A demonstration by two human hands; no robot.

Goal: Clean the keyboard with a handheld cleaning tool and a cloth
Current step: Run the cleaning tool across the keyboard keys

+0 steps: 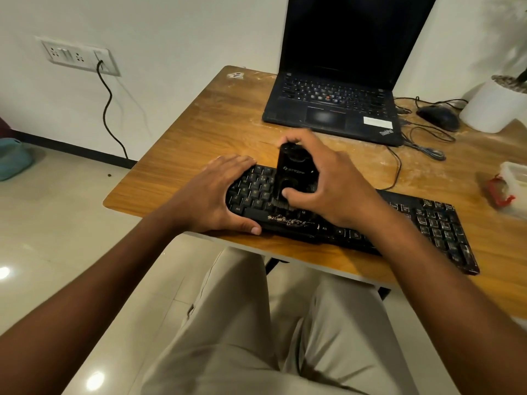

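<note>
Black keyboard (433,223), long and flat with glossy worn keys, lying slantwise along the near edge of the table (205,129), running from 9 o'clock toward 4 o'clock. Stood upright on its left half at centre: a black cleaning tool (293,172), smooth, rounded plastic body with a pale logo, bristly dark brush at its foot touching the keys. Gripped by the right hand (330,183), fingers curled over the top and far side, thumb pressed on the near face. Left hand (216,195) wrapped round the keyboard's left end, fingers laid over the far edge, thumb hooked along the near edge by the space bar.

Table of warm orange-brown wood grain, rounded corner, scuffed and dusted with pale streaks toward 12 and 2 o'clock. Black laptop (333,104) open at 12 o'clock, screen dark, matte lid and keys. Dark rounded mouse (439,116) at 2 o'clock with thin black cables (422,143) looped beside it. White cylindrical pot (490,109) just beyond the mouse. Whitish plastic box (514,181) with a red piece at 3 o'clock, blurred.

Pale wall behind; white socket plate (77,57) at 10 o'clock with a black cord (109,109) hanging to the dark skirting. Glossy cream floor tiles with light glints. Teal object (14,158) at 9 o'clock on the floor. Beige trousers (256,323) at 6 o'clock.
</note>
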